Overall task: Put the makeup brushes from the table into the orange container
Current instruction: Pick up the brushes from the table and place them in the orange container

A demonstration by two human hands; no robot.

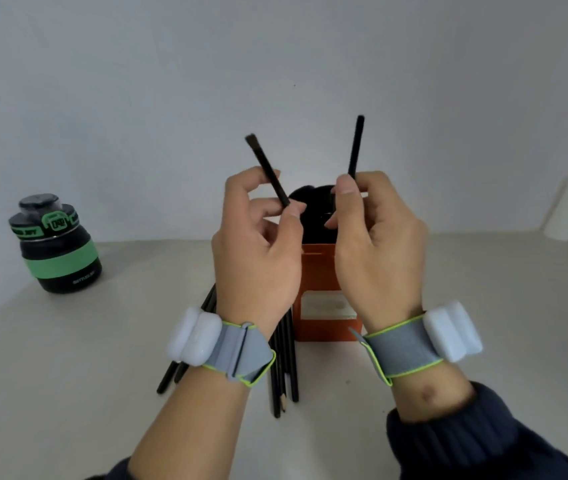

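Black brushes, an orange box, grey-and-lime wristbands.

The two thin brushes (268,169) (356,147) held up are black, as are the sticks (284,368) lying on the pale beige table (68,375). The container (317,271) is orange with a whitish label (326,304); dark, black bristles show at its top. Both wristbands (237,351) (402,346) are grey edged in lime, each carrying a white pod. The jar (57,251) is black with a green band and green-edged lettered straps. The sleeves (466,434) are dark navy, and the wall is light grey.

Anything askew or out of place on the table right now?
Nothing damaged or spilled. The loose brushes lie fanned on the table beside the orange container; one looks like a sharpened pencil, not a brush.
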